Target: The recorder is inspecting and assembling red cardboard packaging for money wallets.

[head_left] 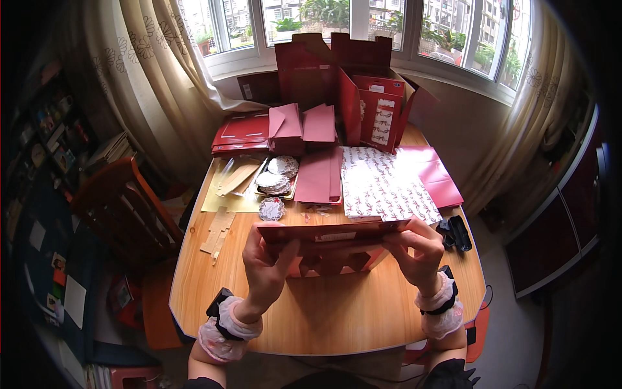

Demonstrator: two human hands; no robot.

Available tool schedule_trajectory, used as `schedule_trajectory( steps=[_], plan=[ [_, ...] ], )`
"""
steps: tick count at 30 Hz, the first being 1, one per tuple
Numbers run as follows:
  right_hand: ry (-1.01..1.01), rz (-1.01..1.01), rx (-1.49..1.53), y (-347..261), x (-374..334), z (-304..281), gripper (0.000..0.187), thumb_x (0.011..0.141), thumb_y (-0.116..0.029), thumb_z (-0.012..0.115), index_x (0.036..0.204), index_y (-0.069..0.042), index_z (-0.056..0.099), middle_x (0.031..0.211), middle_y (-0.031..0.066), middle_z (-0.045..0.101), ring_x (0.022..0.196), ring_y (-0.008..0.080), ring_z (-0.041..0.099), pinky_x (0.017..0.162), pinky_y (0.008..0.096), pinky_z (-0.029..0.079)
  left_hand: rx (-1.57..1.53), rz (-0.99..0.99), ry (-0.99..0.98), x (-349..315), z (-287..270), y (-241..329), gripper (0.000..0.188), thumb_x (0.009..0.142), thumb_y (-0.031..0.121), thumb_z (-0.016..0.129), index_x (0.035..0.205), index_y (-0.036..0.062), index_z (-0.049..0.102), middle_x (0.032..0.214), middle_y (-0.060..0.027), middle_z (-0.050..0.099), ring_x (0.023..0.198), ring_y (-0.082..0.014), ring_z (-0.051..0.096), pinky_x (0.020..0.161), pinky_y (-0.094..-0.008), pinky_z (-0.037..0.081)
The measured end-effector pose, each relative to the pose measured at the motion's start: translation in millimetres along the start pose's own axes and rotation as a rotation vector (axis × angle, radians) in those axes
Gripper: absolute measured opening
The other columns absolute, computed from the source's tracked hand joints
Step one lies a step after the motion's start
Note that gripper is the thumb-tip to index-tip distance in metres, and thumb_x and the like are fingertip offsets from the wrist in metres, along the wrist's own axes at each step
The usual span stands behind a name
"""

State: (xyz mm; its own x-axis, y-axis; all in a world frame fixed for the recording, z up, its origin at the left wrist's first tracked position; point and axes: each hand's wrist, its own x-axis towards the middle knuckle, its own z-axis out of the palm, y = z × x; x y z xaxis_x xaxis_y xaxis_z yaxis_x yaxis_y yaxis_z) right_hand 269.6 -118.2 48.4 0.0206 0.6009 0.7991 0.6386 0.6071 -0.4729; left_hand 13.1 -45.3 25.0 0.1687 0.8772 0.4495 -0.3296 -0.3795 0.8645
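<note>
Between my two hands a red cardboard box (337,261) stands on the wooden table, its upper flap edge toward me. My left hand (264,272) grips its left top corner, thumb on the near side. At the right top corner my right hand (416,256) pinches the flap edge between thumb and fingers. Two dark angular shapes show on the near side of the box, partly in shadow. Just beyond it lie a white patterned sheet stack (379,185), pink-red card sheets (315,178) and a round scalloped paper tag (272,209). The box's far side is hidden.
More round tags (278,175) fill a small tray. Tan cardboard strips (219,232) lie at the left. Large red boxes (378,113) and folded red card (241,131) stand at the back. Dark glasses-like items (457,233) sit by the right edge. A wooden chair (123,201) adjoins the left.
</note>
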Motion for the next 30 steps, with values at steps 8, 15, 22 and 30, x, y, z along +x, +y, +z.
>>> schedule_trajectory(
  steps=[8,15,22,30],
  plan=[
    [-0.05,0.094,0.017,-9.1,-2.6,-0.1,0.016,0.072,0.008,0.076,0.085,-0.001,0.073,0.084,0.0109,0.069,0.071,0.0212,0.067,0.06,0.0296,0.052,0.016,0.019,-0.005,-2.9,2.7,3.9,0.031,0.089,-0.009,0.067,0.113,0.0025,0.051,0.101,-0.0069,0.065,0.088,-0.012,0.068,0.075,-0.0255,0.055],
    [-0.006,-0.002,-0.052,-3.5,-4.7,4.3,0.018,0.074,0.008,0.077,0.089,-0.001,0.074,0.084,0.0095,0.066,0.074,0.0204,0.068,0.059,0.0284,0.052,-0.021,-0.002,0.014,1.8,9.5,4.5,0.05,0.087,-0.009,0.069,0.126,0.0044,0.041,0.113,-0.0131,0.061,0.093,-0.0176,0.068,0.08,-0.0299,0.057],
    [0.053,-0.011,0.007,3.0,-5.5,14.2,0.023,0.078,0.009,0.076,0.098,-0.003,0.076,0.09,0.0092,0.065,0.076,0.0212,0.068,0.063,0.0299,0.055,0.523,0.656,0.065,7.8,-1.9,-9.0,0.079,0.078,-0.005,0.078,0.139,0.0135,0.032,0.143,-0.0215,0.036,0.118,-0.0309,0.054,0.094,-0.0422,0.053],
    [0.026,-0.005,-0.017,3.0,-6.0,12.1,0.022,0.076,0.008,0.077,0.096,-0.003,0.076,0.089,0.0091,0.066,0.076,0.0217,0.068,0.062,0.0298,0.055,1.097,0.948,-0.148,6.7,-6.5,26.7,0.032,0.083,0.022,0.078,0.113,0.0158,0.071,0.115,-0.0025,0.066,0.096,-0.0197,0.06,0.092,-0.0404,0.042]
  ],
)
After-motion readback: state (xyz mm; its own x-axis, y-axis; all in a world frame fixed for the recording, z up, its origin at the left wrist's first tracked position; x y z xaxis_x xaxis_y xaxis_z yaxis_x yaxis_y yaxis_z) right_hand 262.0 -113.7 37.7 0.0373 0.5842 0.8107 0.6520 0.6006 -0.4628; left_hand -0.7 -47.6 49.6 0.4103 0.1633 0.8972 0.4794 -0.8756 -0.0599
